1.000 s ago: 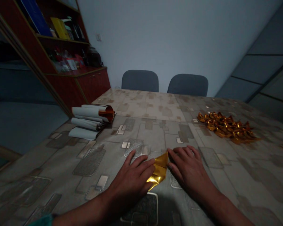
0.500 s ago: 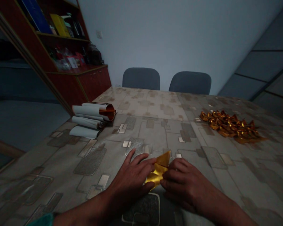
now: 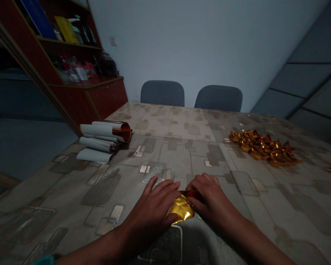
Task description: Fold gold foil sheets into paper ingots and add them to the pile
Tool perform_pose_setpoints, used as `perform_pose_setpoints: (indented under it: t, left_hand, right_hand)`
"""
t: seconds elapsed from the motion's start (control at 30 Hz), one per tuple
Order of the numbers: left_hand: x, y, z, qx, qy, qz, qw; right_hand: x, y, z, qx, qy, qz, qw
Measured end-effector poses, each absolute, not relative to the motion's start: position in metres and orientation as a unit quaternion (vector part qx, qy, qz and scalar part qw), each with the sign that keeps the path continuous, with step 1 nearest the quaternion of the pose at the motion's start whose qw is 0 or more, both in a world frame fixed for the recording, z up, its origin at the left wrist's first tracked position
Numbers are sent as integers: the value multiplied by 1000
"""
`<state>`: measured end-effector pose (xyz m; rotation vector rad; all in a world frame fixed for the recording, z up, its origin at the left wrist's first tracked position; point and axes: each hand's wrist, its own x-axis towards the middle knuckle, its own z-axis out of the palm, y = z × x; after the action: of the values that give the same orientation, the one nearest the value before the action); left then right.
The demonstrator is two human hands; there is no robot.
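In the head view, the gold paper [image 3: 183,210] lies at the near middle of the table [image 3: 179,149], between the two hands. Half a second ago its far right corner stuck out as a flat bright point; now that part is turned over, and a darker strip shows between the fingers. The right hand [image 3: 213,195] has shifted slightly farther from the near side and is bunched, pinching the paper's far right edge. The left hand [image 3: 156,206] stays flat with fingers spread, resting on the paper's left side.

The table's far edge runs in front of two grey chairs [image 3: 162,93] [image 3: 219,98], and patterned cloth stretches from the hands to that edge. The left edge slants away toward a red cabinet [image 3: 107,97].

Curled pale sheets [image 3: 99,131] with orange insides lie far left, near that edge. A cluster of gold folded pieces [image 3: 264,148] sits far right, well apart from the right hand. Something flat, too dim to identify, lies at the right border.
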<state>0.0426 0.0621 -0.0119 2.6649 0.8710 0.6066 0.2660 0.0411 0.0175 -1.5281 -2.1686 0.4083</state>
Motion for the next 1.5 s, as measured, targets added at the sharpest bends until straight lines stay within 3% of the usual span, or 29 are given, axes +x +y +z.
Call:
perform_pose_setpoints:
  t: [0.13,0.23,0.3,0.47,0.6,0.77,0.97,1.1,1.27,1.37,1.5]
  left_hand:
    - [44,63,-1,882,348,243,204]
    - [47,68,13,811,391,274,338]
    - [50,73,20,720,424,316,450]
    - [62,84,30,501,393,419,647]
    - [77,82,28,409,399,487,660]
    - [82,76,15,413,415,496,641]
    - [75,74,9,420,364,467,688]
    - [70,73,13,472,345,499,640]
    - [63,75,19,745,205,523,358]
    - [62,75,22,810,167,509,241]
    - [61,76,22,844,192,475,162]
  right_hand:
    - [265,38,23,-568,-707,298,299]
    - [262,36,24,-555,-600,433,380]
    - [261,35,24,-540,-569,463,412]
    - [258,31,28,-522,-561,512,388]
    - [255,29,29,-494,-506,570,419]
    - [248,27,23,-495,-472,581,441]
    - [247,24,20,-491,-470,577,453]
    - [254,26,21,-516,-597,418,449]
    - [265,30,25,-470,-745,127,455]
    - [270,29,26,-446,-788,50,421]
    - [273,25,25,-427,-827,-27,365]
